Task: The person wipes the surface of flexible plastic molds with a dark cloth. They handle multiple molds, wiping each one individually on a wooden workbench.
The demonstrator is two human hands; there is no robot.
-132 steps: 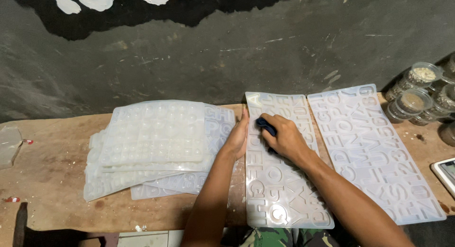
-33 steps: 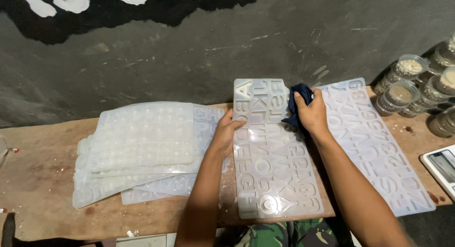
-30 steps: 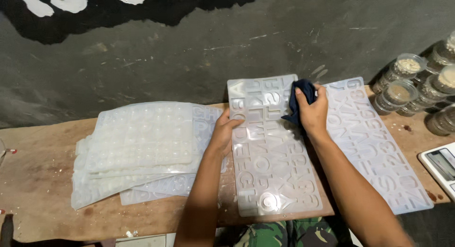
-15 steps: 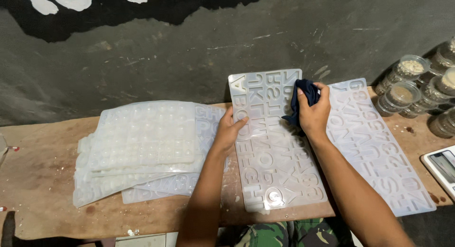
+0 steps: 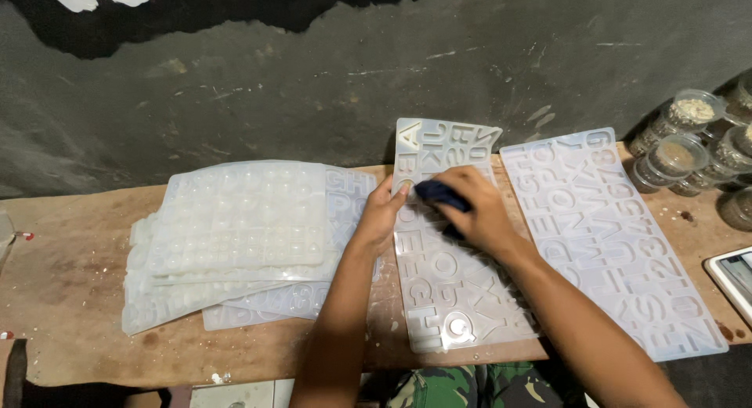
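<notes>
A translucent silicone letter mould [image 5: 458, 287] lies lengthwise on the wooden bench in front of me, its far end propped against the wall. My left hand [image 5: 385, 217] grips the mould's left edge near the top, thumb on its surface. My right hand [image 5: 479, 211] presses a dark blue cloth [image 5: 439, 194] onto the mould's upper middle. A second, larger letter-and-number mould [image 5: 607, 236] lies flat just to the right.
A stack of translucent moulds [image 5: 235, 236] sits on the left of the wooden bench [image 5: 63, 298]. Several clear lidded jars [image 5: 681, 142] stand at the back right by the dark wall. A white device [image 5: 736, 271] lies at the right edge.
My right hand with the cloth has slid from the mould's top right corner leftward and down to its upper middle. My left hand stays on the left edge.
</notes>
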